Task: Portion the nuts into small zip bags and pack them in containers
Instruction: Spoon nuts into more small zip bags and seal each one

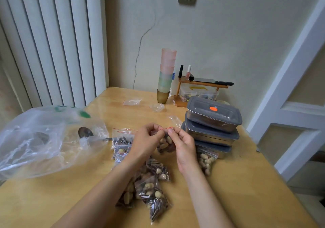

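Both hands are raised just above the light wooden table (pixel 228 183), working on one small clear zip bag with a red seal strip (pixel 166 144), filled with pale peanuts and dark seeds. The left hand (pixel 146 142) pinches the bag's top edge at its left end; the right hand (pixel 184 145) pinches the same edge at its right end, fingers curled. The bag hangs between them. Filled small zip bags (pixel 151 190) lie heaped on the table beneath the forearms, with one more (pixel 206 161) against the lowest container. Three grey-lidded metal containers (pixel 213 122) stand stacked at right, lids on. A large crumpled clear plastic bag (pixel 40 140) lies at left, touching a metal spoon (pixel 86 132). Stacked pastel plastic cups (pixel 166 73) stand near the wall.
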A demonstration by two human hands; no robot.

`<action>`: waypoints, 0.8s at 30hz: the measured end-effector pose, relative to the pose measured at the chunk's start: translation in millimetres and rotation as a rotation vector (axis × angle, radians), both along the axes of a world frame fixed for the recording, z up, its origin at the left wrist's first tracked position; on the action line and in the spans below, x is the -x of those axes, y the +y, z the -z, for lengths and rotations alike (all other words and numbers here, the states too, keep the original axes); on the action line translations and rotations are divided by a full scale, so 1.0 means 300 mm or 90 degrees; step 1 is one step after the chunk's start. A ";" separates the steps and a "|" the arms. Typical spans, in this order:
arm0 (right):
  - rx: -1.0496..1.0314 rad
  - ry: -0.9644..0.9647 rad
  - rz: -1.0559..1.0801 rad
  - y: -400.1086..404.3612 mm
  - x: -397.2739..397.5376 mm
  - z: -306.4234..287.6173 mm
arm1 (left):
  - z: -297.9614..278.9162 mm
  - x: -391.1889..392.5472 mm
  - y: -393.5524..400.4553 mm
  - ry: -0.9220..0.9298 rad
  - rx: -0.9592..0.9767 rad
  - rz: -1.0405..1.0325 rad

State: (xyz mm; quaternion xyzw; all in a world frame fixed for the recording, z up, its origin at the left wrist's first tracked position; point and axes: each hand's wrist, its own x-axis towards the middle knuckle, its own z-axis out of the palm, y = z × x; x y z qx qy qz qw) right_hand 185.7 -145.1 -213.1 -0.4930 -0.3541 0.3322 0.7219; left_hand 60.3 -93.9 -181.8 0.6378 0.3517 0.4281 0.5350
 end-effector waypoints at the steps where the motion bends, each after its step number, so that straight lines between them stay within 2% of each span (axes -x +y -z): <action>1: -0.003 0.006 -0.003 0.000 0.000 -0.001 | 0.004 -0.003 -0.001 -0.001 -0.005 0.001; 6: -0.012 -0.033 0.020 0.015 -0.004 0.011 | 0.014 -0.002 0.008 0.023 -0.070 -0.026; 11: -0.035 -0.084 0.031 0.018 -0.001 0.007 | 0.016 0.003 0.005 0.020 -0.060 -0.024; 24: -0.003 -0.027 -0.022 0.010 -0.006 0.013 | 0.007 0.016 0.004 -0.026 -0.007 -0.009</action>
